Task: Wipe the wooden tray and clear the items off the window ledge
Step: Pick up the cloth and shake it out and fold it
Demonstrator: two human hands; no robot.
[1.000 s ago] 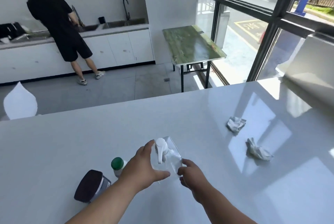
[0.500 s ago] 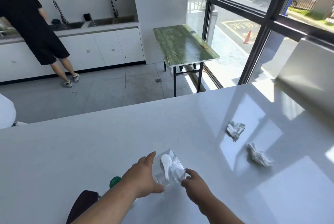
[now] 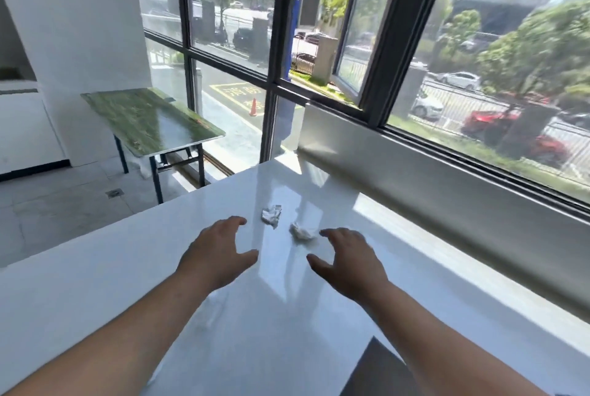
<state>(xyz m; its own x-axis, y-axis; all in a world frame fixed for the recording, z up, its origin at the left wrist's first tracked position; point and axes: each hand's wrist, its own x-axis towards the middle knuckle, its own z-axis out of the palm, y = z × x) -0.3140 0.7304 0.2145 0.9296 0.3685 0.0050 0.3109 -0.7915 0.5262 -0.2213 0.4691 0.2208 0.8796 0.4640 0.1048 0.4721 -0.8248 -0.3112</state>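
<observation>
Two crumpled white paper wads lie on the glossy white counter (image 3: 95, 284) near the window: the left wad (image 3: 271, 214) and the right wad (image 3: 301, 231). My left hand (image 3: 218, 253) hovers open just left of them, fingers spread, its fingertips close to the left wad. My right hand (image 3: 346, 260) hovers open just right of the right wad, fingertips almost at it. Neither hand holds anything. The window ledge (image 3: 431, 178) runs along the counter's right side below the glass. No wooden tray is visible.
A green-topped folding table (image 3: 150, 121) stands on the floor beyond the counter's far edge. A dark grey object (image 3: 373, 370) sits at the counter's near right. Large windows with dark frames (image 3: 402, 38) rise behind the ledge.
Both hands let go of the clear pump bottle and moved forward and right toward the paper wads. The view swung right to the window; the bottle, jars and person left the frame.
</observation>
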